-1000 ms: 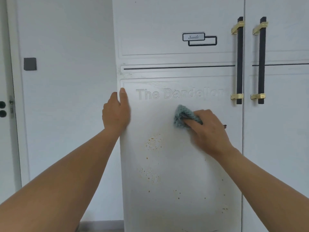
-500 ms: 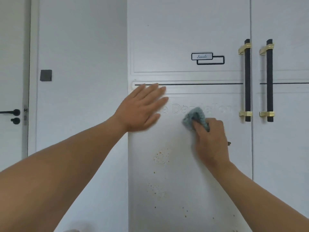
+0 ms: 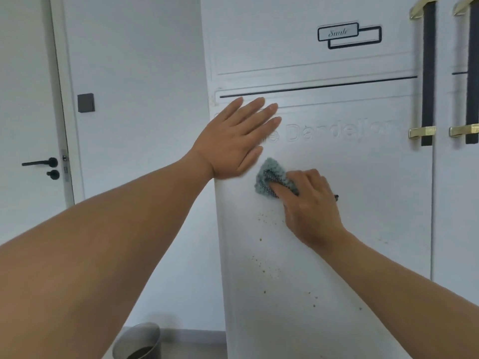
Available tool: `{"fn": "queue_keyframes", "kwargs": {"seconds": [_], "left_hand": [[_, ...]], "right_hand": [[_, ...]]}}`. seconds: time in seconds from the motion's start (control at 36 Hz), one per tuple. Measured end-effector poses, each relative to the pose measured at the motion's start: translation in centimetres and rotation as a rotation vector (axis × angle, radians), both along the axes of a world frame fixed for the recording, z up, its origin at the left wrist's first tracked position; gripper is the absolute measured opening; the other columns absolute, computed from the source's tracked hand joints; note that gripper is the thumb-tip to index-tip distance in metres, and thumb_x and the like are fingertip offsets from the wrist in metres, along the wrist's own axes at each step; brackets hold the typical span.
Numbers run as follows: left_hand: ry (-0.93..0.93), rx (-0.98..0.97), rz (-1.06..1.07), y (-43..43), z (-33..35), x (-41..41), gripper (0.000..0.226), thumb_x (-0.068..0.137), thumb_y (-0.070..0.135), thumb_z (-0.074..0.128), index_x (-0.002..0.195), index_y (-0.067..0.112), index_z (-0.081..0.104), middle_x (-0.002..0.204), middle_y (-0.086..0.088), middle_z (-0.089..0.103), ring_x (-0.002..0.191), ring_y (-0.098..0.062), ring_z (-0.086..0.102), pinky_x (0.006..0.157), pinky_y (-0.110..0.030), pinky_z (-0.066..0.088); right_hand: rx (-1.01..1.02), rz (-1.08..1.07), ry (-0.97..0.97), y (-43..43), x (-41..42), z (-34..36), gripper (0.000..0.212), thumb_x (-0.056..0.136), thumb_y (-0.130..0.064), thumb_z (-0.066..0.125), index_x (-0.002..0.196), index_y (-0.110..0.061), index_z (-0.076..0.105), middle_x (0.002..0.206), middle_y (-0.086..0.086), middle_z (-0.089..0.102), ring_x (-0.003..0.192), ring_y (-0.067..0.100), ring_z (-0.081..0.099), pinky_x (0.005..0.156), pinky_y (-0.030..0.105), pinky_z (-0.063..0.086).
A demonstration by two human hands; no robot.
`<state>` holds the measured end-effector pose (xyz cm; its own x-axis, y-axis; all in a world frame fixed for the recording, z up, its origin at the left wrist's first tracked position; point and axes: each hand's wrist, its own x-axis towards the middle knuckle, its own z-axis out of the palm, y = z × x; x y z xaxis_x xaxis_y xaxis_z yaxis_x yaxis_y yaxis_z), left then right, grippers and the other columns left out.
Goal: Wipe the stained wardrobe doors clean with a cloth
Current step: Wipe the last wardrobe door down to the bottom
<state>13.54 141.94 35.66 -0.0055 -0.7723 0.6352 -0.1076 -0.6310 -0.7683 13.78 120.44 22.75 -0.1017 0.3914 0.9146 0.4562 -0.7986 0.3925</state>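
The white wardrobe door [image 3: 363, 193] fills the middle of the view, with raised lettering across it. Brown speckled stains [image 3: 267, 265] dot its lower left part. My left hand [image 3: 238, 141] lies flat on the door near its left edge, fingers straight, covering the start of the lettering. Just below and to the right, my right hand [image 3: 308, 206] presses a small blue-grey cloth [image 3: 272, 177] against the door, fingers curled over it. The cloth sits right above the topmost stains.
A second wardrobe door [image 3: 456, 203] stands at the right, with black and gold handles [image 3: 427, 73] along the seam. A grey metal bin [image 3: 140, 340] sits on the floor at bottom left. A room door with a black lever handle [image 3: 39, 163] is at far left.
My left hand went from gripping the door's left edge to lying flat on its face. My right hand moved the cloth left and down, toward the stains.
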Motion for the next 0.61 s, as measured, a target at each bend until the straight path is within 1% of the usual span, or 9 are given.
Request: {"fn": "queue_keyframes", "kwargs": {"seconds": [0.08,0.11,0.19,0.33,0.44,0.47,0.53,0.58,0.61], "left_hand": [[0.005,-0.004,-0.008,-0.2,-0.1,-0.1,0.057,0.107,0.031,0.034,0.16,0.011,0.04,0.167,-0.011,0.035,0.156,-0.034,0.03,0.124,-0.058,0.026],[0.003,-0.005,-0.01,-0.2,-0.1,0.0,0.057,0.107,0.031,0.035,0.16,0.011,0.04,0.167,-0.011,0.035,0.156,-0.034,0.03,0.124,-0.058,0.027],[0.004,-0.013,-0.011,0.0,0.0,0.0,0.057,0.107,0.031,0.036,0.161,0.013,0.039,0.168,-0.01,0.034,0.157,-0.032,0.029,0.126,-0.056,0.025],[0.024,-0.006,-0.021,0.0,0.4,0.1,0.055,0.109,0.031,0.033,0.161,0.016,0.04,0.168,-0.007,0.036,0.155,-0.031,0.032,0.126,-0.054,0.025],[0.004,-0.001,-0.025,0.1,0.5,-0.1,0.053,0.109,0.033,0.036,0.159,0.018,0.044,0.165,-0.007,0.04,0.152,-0.031,0.038,0.124,-0.053,0.028],[0.012,-0.002,-0.024,0.1,0.5,-0.2,0.053,0.109,0.033,0.036,0.159,0.018,0.044,0.165,-0.007,0.04,0.152,-0.032,0.038,0.124,-0.053,0.028],[0.023,-0.003,-0.026,0.0,0.4,-0.3,0.053,0.109,0.032,0.035,0.159,0.017,0.043,0.166,-0.007,0.04,0.152,-0.032,0.037,0.124,-0.053,0.028],[0.018,-0.01,-0.024,0.0,0.3,-0.2,0.053,0.109,0.032,0.035,0.159,0.017,0.043,0.166,-0.007,0.04,0.153,-0.033,0.037,0.124,-0.053,0.028],[0.014,-0.014,-0.025,0.0,0.3,-0.1,0.054,0.108,0.032,0.036,0.159,0.016,0.044,0.165,-0.008,0.04,0.153,-0.033,0.037,0.124,-0.053,0.028]], "right_hand": [[-0.505,-0.038,-0.07,0.8,-0.4,-0.8,0.022,0.092,-0.007,0.055,0.105,-0.015,0.071,0.098,0.006,0.062,0.084,0.027,0.054,0.066,0.038,0.043],[-0.545,-0.04,-0.059,1.1,-0.4,-0.5,0.024,0.092,-0.007,0.052,0.105,-0.016,0.071,0.098,0.005,0.062,0.084,0.026,0.055,0.066,0.037,0.042],[-0.294,-0.041,0.005,2.5,-0.6,1.0,0.03,0.091,-0.006,0.047,0.108,-0.013,0.071,0.094,0.009,0.058,0.081,0.028,0.05,0.066,0.038,0.037],[-0.397,-0.04,-0.059,5.1,-1.4,2.6,0.054,0.1,-0.006,0.016,0.099,-0.011,0.07,0.089,0.009,0.058,0.075,0.027,0.048,0.063,0.038,0.034],[-0.219,-0.056,-0.003,6.5,-1.3,1.6,0.051,0.1,-0.006,0.02,0.105,-0.013,0.07,0.092,0.009,0.057,0.076,0.027,0.047,0.062,0.039,0.034],[-0.242,-0.064,0.001,6.9,-1.3,0.9,0.047,0.099,-0.005,0.023,0.104,-0.014,0.069,0.092,0.008,0.056,0.077,0.026,0.046,0.063,0.038,0.033],[-0.423,-0.047,-0.004,7.1,-1.2,-0.3,0.038,0.095,-0.009,0.034,0.101,-0.017,0.07,0.094,0.004,0.056,0.08,0.025,0.047,0.066,0.037,0.034],[-0.62,-0.043,-0.029,6.7,-1.2,-0.7,0.036,0.092,-0.014,0.037,0.098,-0.022,0.072,0.097,0.0,0.058,0.082,0.023,0.048,0.068,0.036,0.036],[-0.64,-0.056,-0.026,6.4,-1.3,-0.3,0.037,0.092,-0.016,0.037,0.098,-0.024,0.072,0.098,-0.001,0.059,0.084,0.022,0.048,0.069,0.035,0.036]]}}
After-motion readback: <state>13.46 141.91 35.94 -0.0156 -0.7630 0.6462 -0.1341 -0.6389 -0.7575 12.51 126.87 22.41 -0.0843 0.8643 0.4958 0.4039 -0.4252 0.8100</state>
